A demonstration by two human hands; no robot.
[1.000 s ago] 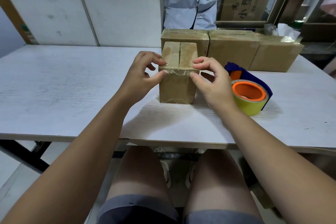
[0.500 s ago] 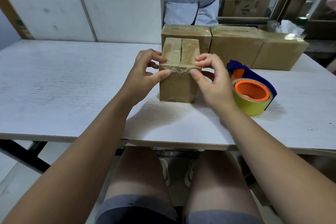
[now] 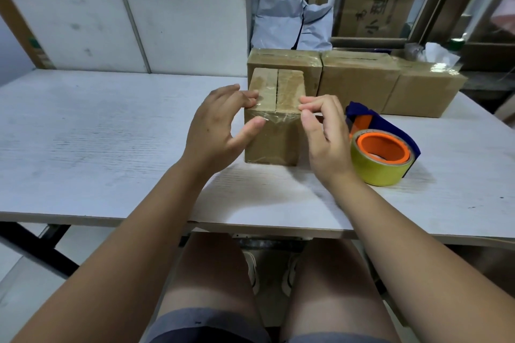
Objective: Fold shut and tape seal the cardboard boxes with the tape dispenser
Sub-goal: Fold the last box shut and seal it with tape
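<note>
The left hand [image 3: 214, 128] touches the taped box [image 3: 274, 142] on the table [image 3: 111, 133] with a wide grip. The right hand [image 3: 326, 136] curls at the box's right edge; I cannot tell its grip.

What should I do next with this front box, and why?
Probably send the right hand to the tape dispenser beside it: the front box has flaps folded shut, clear tape crosses only its near top edge, and the centre seam looks untaped.

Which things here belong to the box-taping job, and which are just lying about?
Job: small cardboard box, tape dispenser, three taped boxes behind.
Lying about: grey mailer bags, large printed carton.
</note>
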